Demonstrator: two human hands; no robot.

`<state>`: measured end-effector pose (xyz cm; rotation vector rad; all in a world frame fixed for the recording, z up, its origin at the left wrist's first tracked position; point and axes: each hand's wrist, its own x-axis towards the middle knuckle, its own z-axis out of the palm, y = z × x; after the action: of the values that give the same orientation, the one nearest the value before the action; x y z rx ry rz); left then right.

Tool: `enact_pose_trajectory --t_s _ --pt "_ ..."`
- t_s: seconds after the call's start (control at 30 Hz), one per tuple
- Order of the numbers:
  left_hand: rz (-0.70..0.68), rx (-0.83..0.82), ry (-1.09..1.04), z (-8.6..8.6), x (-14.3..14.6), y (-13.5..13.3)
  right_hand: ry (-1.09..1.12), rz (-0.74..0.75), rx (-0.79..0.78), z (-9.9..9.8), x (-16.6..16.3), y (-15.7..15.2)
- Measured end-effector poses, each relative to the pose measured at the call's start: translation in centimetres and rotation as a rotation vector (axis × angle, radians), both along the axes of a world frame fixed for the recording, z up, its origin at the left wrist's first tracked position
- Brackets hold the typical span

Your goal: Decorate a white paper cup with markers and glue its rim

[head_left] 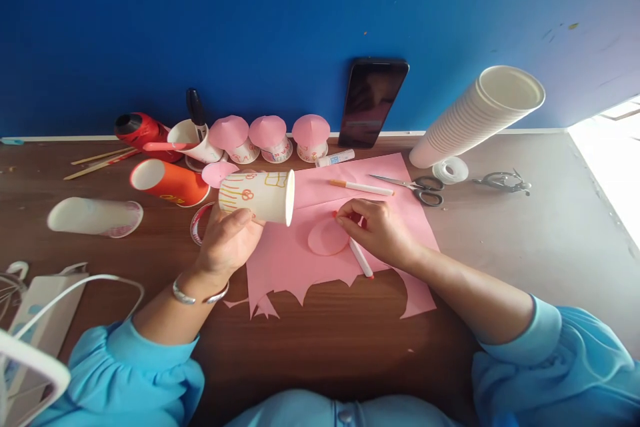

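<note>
My left hand grips a white paper cup on its side, decorated with yellow and red drawing, its mouth facing right. My right hand is closed on a white marker with a red tip, and rests on a pink paper circle. Both lie on a pink paper sheet with a jagged cut lower edge. A silver bangle circles my left wrist.
Three cups with pink cone tops line the blue wall beside a leaning phone. A tall cup stack, tape roll, scissors, an orange marker, a glue stick, an orange cup and a fallen white cup surround the sheet.
</note>
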<state>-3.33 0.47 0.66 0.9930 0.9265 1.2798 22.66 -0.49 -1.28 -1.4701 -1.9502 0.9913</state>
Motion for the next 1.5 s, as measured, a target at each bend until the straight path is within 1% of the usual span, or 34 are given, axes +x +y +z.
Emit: enact_pose_trajectory --t_s 0.1,0.17,0.27,0.4,0.53,0.67,0.77,0.87,1.0,1.03,1.1,1.17,1.3,1.33,1.5 --pt "0.053 0.075 -0.008 -0.9 -0.2 0.1 0.061 -0.052 -0.03 0.0 0.1 0.3" --pt "0.069 0.12 0.029 -1.6 -0.6 -0.1 0.123 -0.091 -0.041 -0.2 0.2 0.5" --pt "0.014 0.159 0.142 -2.3 -1.2 -0.5 0.172 -0.105 -0.044 -0.8 0.4 0.8" --pt "-0.037 0.243 0.21 -2.7 -1.7 -0.6 0.164 -0.103 -0.057 -1.3 0.5 1.0" --pt "-0.025 0.249 0.251 -2.5 -1.6 -0.5 0.155 -0.1 -0.057 -1.1 0.5 1.1" --pt "0.06 0.203 0.371 -1.5 -1.1 -0.6 0.056 -0.102 0.071 -0.4 0.6 0.8" --pt "0.057 0.228 0.439 -1.0 -0.8 -0.6 0.011 -0.097 0.164 0.2 0.9 0.7" --pt "0.018 0.183 0.367 -1.4 -0.8 -0.6 -0.02 -0.105 0.257 0.9 1.9 1.1" --pt "-0.03 0.019 0.122 -2.6 -0.7 -0.9 -0.082 -0.203 0.347 2.0 3.6 2.0" --pt "-0.049 -0.005 0.095 -2.7 -0.7 -0.9 -0.094 -0.233 0.351 2.2 4.0 2.2" --pt "-0.096 -0.015 0.107 -2.8 -0.7 -1.0 -0.108 -0.264 0.351 2.4 4.4 2.5" --pt "-0.098 0.022 0.175 -2.7 -0.6 -0.9 -0.116 -0.236 0.346 2.3 4.5 2.6" --pt "0.021 0.141 0.296 -2.0 -0.3 -0.6 -0.165 -0.125 0.349 1.5 4.2 2.4" --pt "0.034 0.159 0.31 -1.8 -0.2 -0.6 -0.18 -0.107 0.346 1.4 4.0 2.3" --pt "0.012 0.171 0.327 -1.6 -0.1 -0.6 -0.193 -0.012 0.291 1.2 3.0 1.4"
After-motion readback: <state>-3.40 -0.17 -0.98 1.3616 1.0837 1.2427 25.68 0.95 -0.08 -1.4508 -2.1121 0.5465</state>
